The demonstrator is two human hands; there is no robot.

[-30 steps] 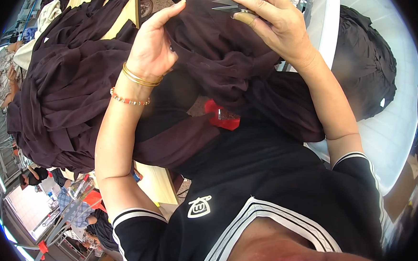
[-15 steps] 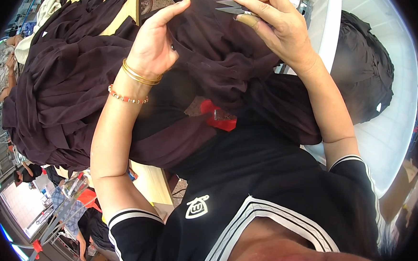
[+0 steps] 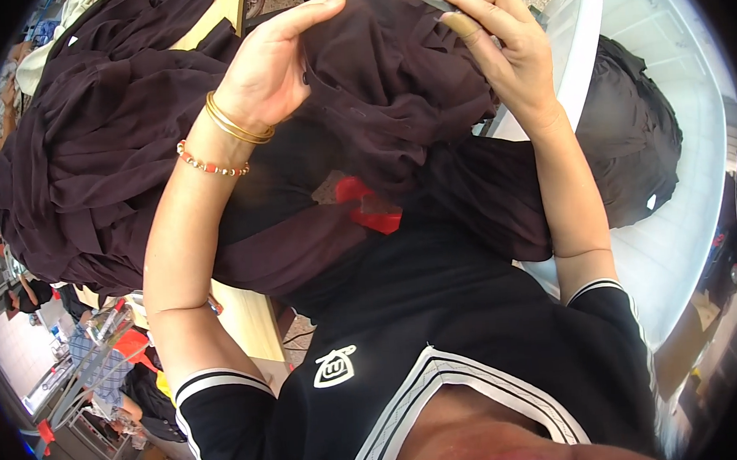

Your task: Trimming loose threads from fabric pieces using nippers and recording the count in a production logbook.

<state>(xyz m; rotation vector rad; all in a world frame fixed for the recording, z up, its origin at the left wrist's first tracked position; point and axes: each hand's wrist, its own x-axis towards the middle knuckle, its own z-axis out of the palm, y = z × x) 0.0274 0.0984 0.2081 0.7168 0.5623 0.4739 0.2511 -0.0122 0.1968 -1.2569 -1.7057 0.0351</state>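
Dark brown, thin fabric (image 3: 393,85) hangs in loose folds across my front and between both hands. My left hand (image 3: 268,77) holds its left edge, the thumb stretched along the top and the other fingers hidden by cloth. At the fabric's upper right is my right hand (image 3: 511,57), closed on small thread snips (image 3: 434,0). Only a grey sliver of the snips shows past the fingers; their tips are out of sight at the cloth. A tan cover (image 3: 460,25) sits on the right thumb.
More dark brown fabric (image 3: 86,163) is heaped on the wooden table (image 3: 252,321) at left. To the right stands a large white translucent tub (image 3: 690,244) with a black cloth bundle (image 3: 633,138) in it. A red piece (image 3: 371,209) lies at my waist. Other people are at the far left.
The snips' blades, plainly seen before, are now mostly hidden behind the right fingers and cloth. My right hand has shifted slightly right, while the left hand keeps its hold.
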